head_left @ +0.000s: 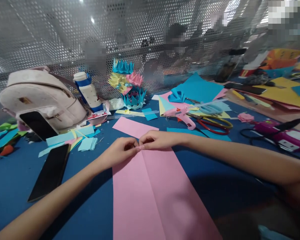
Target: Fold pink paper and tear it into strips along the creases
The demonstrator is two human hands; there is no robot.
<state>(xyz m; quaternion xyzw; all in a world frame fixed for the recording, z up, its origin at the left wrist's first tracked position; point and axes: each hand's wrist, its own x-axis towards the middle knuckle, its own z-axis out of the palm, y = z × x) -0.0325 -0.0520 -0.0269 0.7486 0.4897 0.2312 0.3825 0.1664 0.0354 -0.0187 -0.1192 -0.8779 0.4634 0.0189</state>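
A long sheet of pink paper (150, 193) with a lengthwise crease runs from the near edge of the view to the middle of the blue table. At its far end, my left hand (121, 150) pinches the paper's edge close to the crease. My right hand (156, 139) grips the same edge just beside it, fingers curled and thumb pressed down. Both hands meet at the crease. Just beyond them lies a smaller pink paper strip (132, 126), partly hidden by my right hand.
A black phone (50, 173) lies left, near blue paper pieces (88, 144). Behind stand a backpack (40, 96), a bottle (87, 91) and folded paper flowers (133, 98). On the right are a pink glue gun (181, 113), scissors (212, 124) and a purple power strip (280, 133).
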